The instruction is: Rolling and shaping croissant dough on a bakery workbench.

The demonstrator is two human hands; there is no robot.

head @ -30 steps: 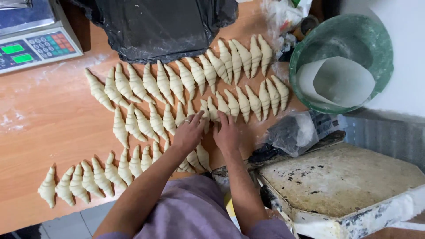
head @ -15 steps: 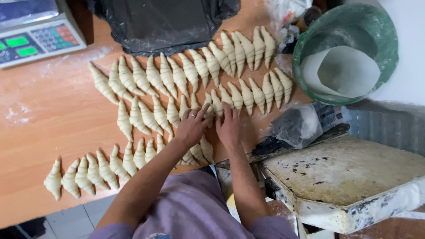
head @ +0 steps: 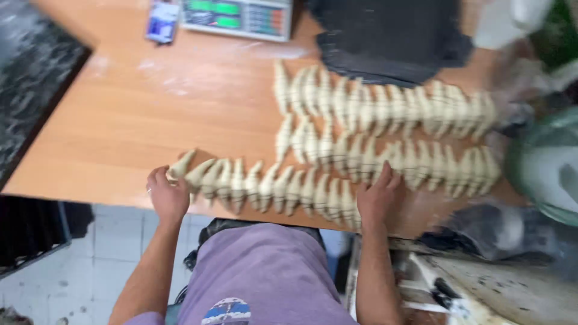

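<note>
Three rows of raw, shaped croissants lie on a flour-dusted wooden table (head: 150, 120). The front row of croissants (head: 271, 186) runs along the near edge. My left hand (head: 167, 195) is at its left end, fingers curled on the end croissant (head: 180, 165). At the right end, my right hand (head: 378, 195) rests flat against the last pieces, fingers stretched toward the middle row (head: 385, 159). The back row (head: 385, 105) lies beyond. The picture is blurred by motion.
A weighing scale (head: 238, 15) and a small blue card-like object (head: 162, 21) sit at the far edge, beside a black plastic bag (head: 391, 42). A green bowl (head: 548, 168) stands at the right and a dark stone surface (head: 36, 78) at the left. A floured metal tray (head: 512, 289) lies low on the right.
My hands have moved apart from the middle of the croissants to the two ends of the front row. The view has swung left, and the front row now lies straighter and tighter.
</note>
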